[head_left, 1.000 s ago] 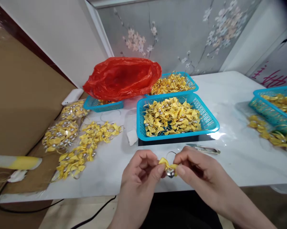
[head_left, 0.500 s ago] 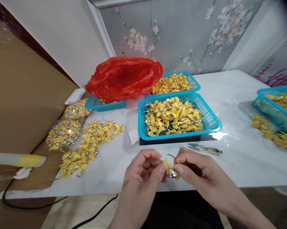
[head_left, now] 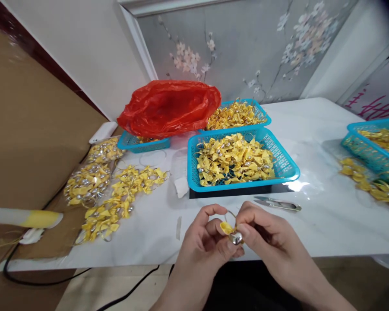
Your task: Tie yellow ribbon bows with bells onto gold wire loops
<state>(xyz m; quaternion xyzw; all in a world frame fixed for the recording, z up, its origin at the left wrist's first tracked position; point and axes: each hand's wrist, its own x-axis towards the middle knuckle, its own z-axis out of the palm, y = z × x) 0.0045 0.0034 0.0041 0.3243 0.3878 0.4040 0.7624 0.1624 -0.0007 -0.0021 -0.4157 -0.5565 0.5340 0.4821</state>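
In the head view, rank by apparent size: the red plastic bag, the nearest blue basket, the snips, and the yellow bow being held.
1. Nearest blue basket and red plastic bag: too alike to rank.
2. Snips.
3. Yellow bow, pinched between both hands.

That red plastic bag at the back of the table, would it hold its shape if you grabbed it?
Probably not. The red plastic bag looks thin and crinkled, slumping over a blue basket, so it would likely collapse and rustle. It seems light, and its glossy film may slip between fingers.

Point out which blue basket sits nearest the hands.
The front blue basket, heaped with yellow bows, just beyond the snips. The other baskets sit behind it, under the red bag, and far right.
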